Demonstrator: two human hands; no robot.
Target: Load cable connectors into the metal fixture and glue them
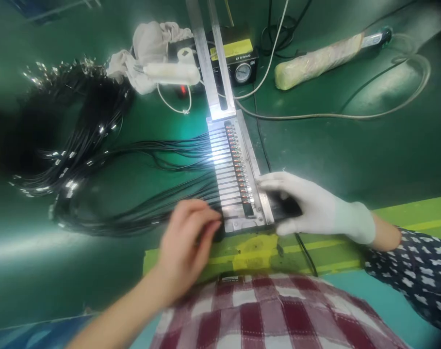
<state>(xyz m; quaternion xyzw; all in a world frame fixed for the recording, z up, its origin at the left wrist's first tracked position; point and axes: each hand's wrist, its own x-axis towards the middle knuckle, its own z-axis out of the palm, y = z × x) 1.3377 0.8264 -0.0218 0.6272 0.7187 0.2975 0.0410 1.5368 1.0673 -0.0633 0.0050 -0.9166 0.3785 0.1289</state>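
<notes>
A metal fixture [238, 224] holds a row of thin black cables [223, 182] side by side, their stripped ends showing small orange and silver tips along a dark strip. My bare left hand [191, 237] is at its near left corner, thumb and forefinger pinched on a black cable that lies across the nearest end. The exact grip is partly hidden by the fingers. My right hand [311, 206], in a white glove, rests against the fixture's right edge. Its fingers and thumb are apart, spanning a dark block [287, 206].
A large bundle of black cables [85, 116] spreads on the left. Behind the fixture stand metal rails [202, 48], a black box with a gauge [243, 72], and a white handheld tool [172, 73]. A wrapped-handled tool [318, 63] and a looping grey hose [315, 117] lie to the right.
</notes>
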